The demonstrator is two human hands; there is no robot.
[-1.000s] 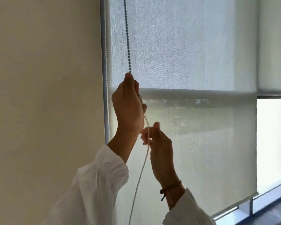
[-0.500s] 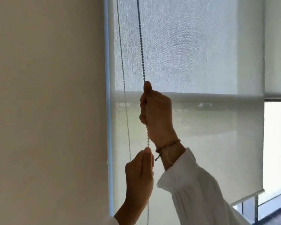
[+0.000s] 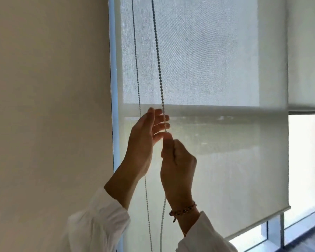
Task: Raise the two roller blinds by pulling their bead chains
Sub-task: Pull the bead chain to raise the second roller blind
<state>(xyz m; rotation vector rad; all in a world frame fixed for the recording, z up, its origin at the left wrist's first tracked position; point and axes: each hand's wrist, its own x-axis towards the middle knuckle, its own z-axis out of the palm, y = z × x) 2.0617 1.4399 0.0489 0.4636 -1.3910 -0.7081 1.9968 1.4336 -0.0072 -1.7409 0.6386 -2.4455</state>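
Bead chain [image 3: 157, 51] pinched by right hand [image 3: 177, 160]; left hand [image 3: 144, 137] spread above.

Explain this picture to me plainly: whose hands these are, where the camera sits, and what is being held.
This is one view from a camera worn on a person's head, looking forward at their own two bare hands in white sleeves; there is no machine. In front hangs a pale translucent fabric roller blind, lowered over most of a window beside a cream wall. Two strands of a thin bead chain hang at the blind's left edge. The right hand, with a beaded bracelet on its wrist, pinches the nearer strand. The left hand is open, fingers spread, just above it. A second blind, further right, sits higher.
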